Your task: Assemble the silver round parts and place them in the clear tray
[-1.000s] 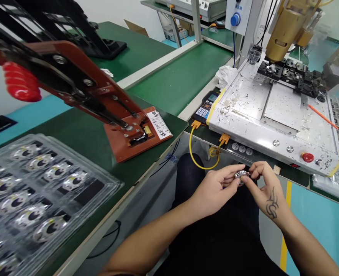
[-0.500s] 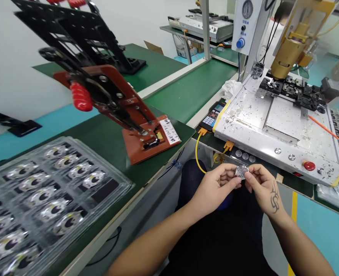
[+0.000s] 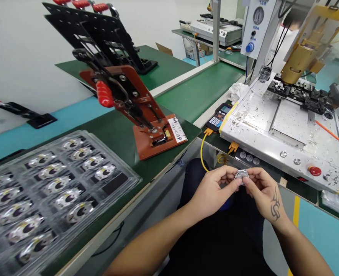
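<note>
A small round silvery part, like a watch case, is pinched between my two hands above my lap. My left hand grips its left side with thumb and fingers. On the other side my right hand holds the edge, its thumb on the near face. The fingers cover part of the rim, and fine detail on the face is too small to read. To the left, a clear plastic tray bears rows of similar shiny metal parts.
A brown toggle-clamp fixture with a red handle stands on the green table. At right is a white bench machine with a gold spindle and a red button. A keypad controller and yellow cable lie between.
The view has swung slightly left, so the surroundings sit further right. Both hands still hold the silvery part, which is now tilted more edge-on.
</note>
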Tool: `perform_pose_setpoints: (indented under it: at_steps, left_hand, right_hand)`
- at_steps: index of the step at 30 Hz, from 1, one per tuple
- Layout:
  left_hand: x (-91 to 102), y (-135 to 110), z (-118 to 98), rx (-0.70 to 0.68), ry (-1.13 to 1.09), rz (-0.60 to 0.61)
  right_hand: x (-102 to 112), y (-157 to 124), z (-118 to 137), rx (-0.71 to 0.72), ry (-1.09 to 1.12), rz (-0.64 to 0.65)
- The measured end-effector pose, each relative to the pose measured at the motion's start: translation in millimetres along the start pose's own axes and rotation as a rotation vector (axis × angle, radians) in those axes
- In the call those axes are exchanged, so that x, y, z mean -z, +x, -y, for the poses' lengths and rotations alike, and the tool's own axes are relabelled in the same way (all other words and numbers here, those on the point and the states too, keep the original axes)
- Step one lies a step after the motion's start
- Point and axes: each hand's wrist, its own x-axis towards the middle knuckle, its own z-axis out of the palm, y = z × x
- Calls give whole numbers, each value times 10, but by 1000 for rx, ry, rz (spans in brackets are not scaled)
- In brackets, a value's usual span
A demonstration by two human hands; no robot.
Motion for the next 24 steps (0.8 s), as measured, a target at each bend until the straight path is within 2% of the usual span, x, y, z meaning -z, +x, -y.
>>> perform_pose_setpoints:
  at_steps: [18, 21, 24]
  left_hand:
    - [39, -12, -91, -20, 40, 16]
    - [66, 3, -87, 2, 32, 21]
    - [87, 20, -60, 17, 8, 10]
  right_hand:
    - [-20, -9, 2, -2, -19, 21]
    - [26, 16, 10, 55, -77, 50]
    - [125, 82, 66, 209, -228, 193]
